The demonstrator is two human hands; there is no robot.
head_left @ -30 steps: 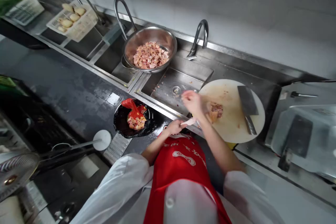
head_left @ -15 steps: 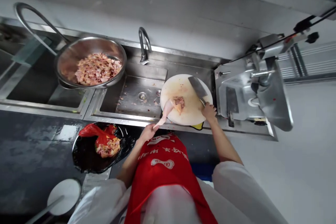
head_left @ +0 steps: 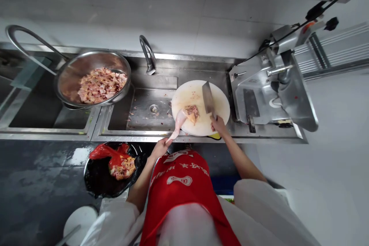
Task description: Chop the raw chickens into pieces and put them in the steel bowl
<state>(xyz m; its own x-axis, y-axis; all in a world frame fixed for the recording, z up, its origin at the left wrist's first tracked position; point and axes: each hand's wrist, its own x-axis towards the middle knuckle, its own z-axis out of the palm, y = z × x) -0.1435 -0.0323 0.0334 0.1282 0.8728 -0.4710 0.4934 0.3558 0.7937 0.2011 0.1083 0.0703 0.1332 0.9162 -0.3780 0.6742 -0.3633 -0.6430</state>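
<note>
My left hand point(head_left: 161, 147) is closed round the thin end of a raw chicken leg point(head_left: 180, 120), below the front edge of the round white cutting board point(head_left: 187, 88). The thick, cut end of the leg rests on the board's left half. My right hand point(head_left: 218, 124) grips the handle of a cleaver point(head_left: 208, 98) at the board's right side. The blade is slightly blurred, stands over the board and is apart from the meat.
A steel bowl of chopped meat point(head_left: 122, 65) sits at the left over the sinks. Beside the tap point(head_left: 147, 54) is a sink basin point(head_left: 144, 102). A slicer point(head_left: 268, 84) with another cleaver point(head_left: 250, 103) stands right. A black-lined bin point(head_left: 98, 180) is low left.
My right hand has moved left with the cleaver, whose blade now stands more upright and nearer the meat. My left hand still holds the leg. The camera view has shifted.
</note>
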